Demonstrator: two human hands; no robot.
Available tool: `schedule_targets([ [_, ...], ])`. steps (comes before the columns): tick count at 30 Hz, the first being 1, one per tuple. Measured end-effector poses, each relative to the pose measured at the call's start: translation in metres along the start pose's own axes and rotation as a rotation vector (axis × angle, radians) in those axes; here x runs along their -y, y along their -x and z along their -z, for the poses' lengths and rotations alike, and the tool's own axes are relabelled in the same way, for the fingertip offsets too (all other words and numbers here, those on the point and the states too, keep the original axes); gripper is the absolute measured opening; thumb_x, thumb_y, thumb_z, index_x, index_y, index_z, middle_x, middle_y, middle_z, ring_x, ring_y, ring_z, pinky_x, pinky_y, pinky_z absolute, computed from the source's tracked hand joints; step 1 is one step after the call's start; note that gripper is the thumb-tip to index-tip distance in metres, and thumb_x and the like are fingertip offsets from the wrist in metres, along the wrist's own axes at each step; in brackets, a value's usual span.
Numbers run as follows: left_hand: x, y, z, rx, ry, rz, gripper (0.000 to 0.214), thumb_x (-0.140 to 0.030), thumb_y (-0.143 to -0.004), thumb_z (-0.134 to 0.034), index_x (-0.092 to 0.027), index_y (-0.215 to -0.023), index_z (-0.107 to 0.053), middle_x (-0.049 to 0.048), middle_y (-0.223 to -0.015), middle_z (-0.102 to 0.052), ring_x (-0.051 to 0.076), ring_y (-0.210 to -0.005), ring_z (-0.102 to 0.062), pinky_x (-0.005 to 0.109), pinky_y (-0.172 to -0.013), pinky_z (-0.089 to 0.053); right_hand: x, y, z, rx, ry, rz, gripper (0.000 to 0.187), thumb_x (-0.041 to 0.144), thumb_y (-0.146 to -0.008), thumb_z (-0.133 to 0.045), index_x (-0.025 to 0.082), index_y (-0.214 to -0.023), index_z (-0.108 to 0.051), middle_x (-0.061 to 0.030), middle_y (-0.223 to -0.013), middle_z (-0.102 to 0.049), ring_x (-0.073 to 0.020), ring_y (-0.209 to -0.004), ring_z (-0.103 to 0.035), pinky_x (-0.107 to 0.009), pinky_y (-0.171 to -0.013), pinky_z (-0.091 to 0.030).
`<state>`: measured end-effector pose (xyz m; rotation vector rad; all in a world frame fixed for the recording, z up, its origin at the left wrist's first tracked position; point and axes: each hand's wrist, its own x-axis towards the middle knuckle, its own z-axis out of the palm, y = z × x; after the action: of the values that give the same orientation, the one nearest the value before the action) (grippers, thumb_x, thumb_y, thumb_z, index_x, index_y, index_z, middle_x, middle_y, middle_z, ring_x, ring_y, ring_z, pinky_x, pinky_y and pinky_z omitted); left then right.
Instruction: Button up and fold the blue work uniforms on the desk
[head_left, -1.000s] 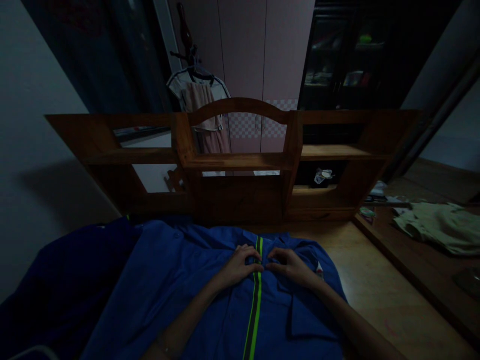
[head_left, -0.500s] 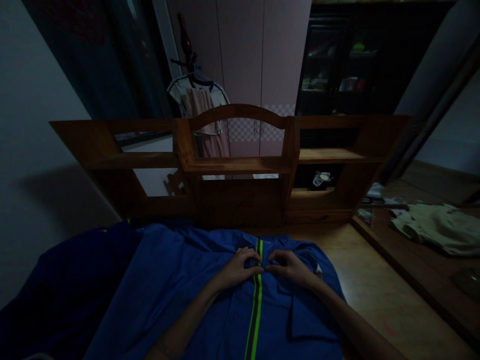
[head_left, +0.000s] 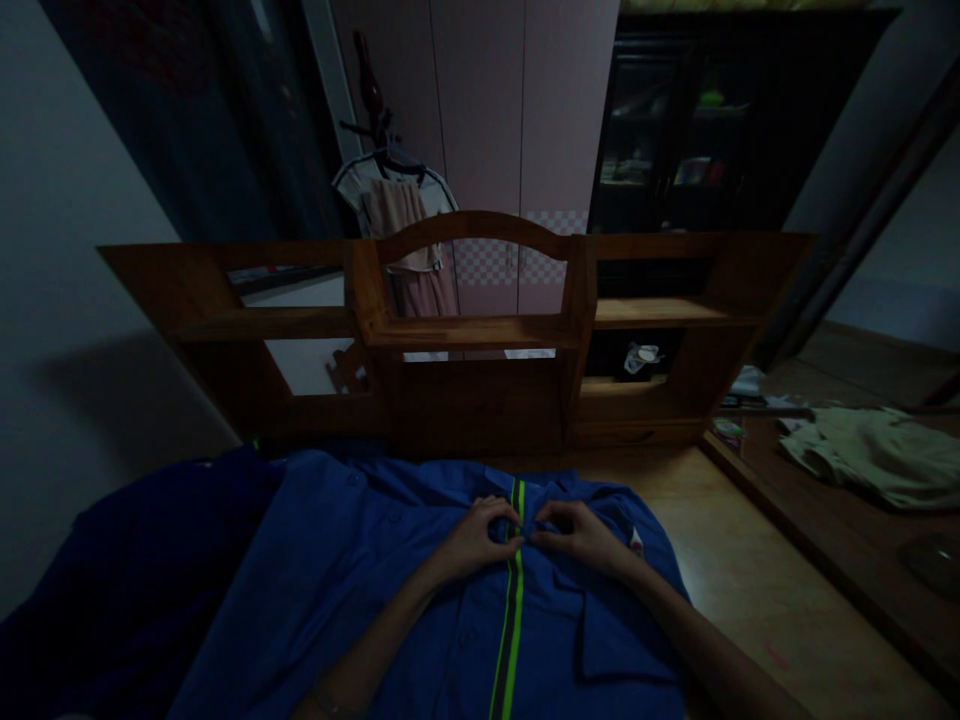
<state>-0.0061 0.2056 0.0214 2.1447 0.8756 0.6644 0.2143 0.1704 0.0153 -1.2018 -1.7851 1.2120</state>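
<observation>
Head view, nearest first: a blue jacket (head_left: pixel 551 625) lies spread on a pale wooden top (head_left: pixel 739 560), a yellow-green and dark stripe (head_left: pixel 512 610) running up it, away from the wearer. Both hands are on the jacket at the stripe's upper part. The left hand (head_left: pixel 480 538) comes from the left, thumb and forefinger curled to a narrow gap over the stripe; the right hand (head_left: pixel 581 535) faces it just right of the stripe, its thumb and forefinger likewise close together. Whether cloth is pinched between either pair of tips, I cannot tell in this dim light.

Darker blue cloth (head_left: pixel 157 540) is heaped left of the jacket. Pale green cloth (head_left: pixel 877 455) lies well to the right. Beyond the jacket stands a wooden shelf (head_left: pixel 472 332) with an arched centre; behind it, clothes (head_left: pixel 397 215) on a stand (head_left: pixel 370 90), a pink wardrobe (head_left: pixel 484 120) and a dark cabinet (head_left: pixel 675 215).
</observation>
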Motion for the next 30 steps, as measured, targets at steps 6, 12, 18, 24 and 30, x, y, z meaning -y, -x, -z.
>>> schedule_targets([
  [6,-0.002,0.001,-0.004,-0.053,-0.015,-0.007,0.018,-0.021,-0.072,-0.065,-0.019,-0.089,-0.061,0.0007,-0.091,-0.06,0.016,-0.093,-0.052,0.027,-0.087,-0.033,-0.002,0.0,0.001,-0.035,0.026,-0.019,0.037,0.046,-0.072,-0.068,0.014,-0.089,-0.064,-0.0003,-0.077,-0.056,-0.011,-0.069,-0.046,-0.022,-0.062,-0.035],
  [12,-0.003,0.0,-0.006,-0.073,-0.06,-0.011,0.016,-0.019,-0.073,-0.063,-0.018,-0.089,-0.061,0.0023,-0.091,-0.06,0.017,-0.092,-0.053,0.028,-0.084,-0.035,-0.002,0.001,0.0,-0.05,0.018,-0.011,0.035,0.046,-0.071,-0.069,0.014,-0.086,-0.064,0.0006,-0.074,-0.055,-0.0104,-0.068,-0.045,-0.022,-0.062,-0.034],
  [18,-0.005,0.0,-0.008,-0.099,-0.083,-0.03,0.014,-0.018,-0.074,-0.062,-0.019,-0.089,-0.061,0.0018,-0.091,-0.059,0.017,-0.092,-0.052,0.029,-0.085,-0.035,-0.003,0.001,-0.006,-0.093,0.06,0.032,0.035,0.045,-0.073,-0.068,0.013,-0.087,-0.063,-0.0001,-0.076,-0.057,-0.0105,-0.067,-0.045,-0.022,-0.06,-0.034],
  [24,-0.006,0.001,-0.009,-0.109,-0.14,-0.05,0.012,-0.018,-0.077,-0.06,-0.019,-0.089,-0.06,0.0011,-0.09,-0.057,0.016,-0.093,-0.051,0.029,-0.085,-0.035,0.001,0.001,-0.009,-0.15,0.091,0.049,0.03,0.041,-0.075,-0.067,0.013,-0.086,-0.062,-0.0002,-0.076,-0.058,-0.0111,-0.068,-0.048,-0.022,-0.061,-0.035],
  [30,-0.011,0.0,-0.005,-0.087,-0.106,-0.05,0.009,-0.02,-0.08,-0.06,-0.019,-0.089,-0.06,0.0014,-0.089,-0.057,0.016,-0.092,-0.051,0.027,-0.082,-0.037,0.002,-0.001,-0.012,-0.213,0.126,0.034,0.029,0.04,-0.075,-0.067,0.013,-0.084,-0.062,0.0006,-0.072,-0.054,-0.0103,-0.065,-0.046,-0.022,-0.058,-0.033],
])
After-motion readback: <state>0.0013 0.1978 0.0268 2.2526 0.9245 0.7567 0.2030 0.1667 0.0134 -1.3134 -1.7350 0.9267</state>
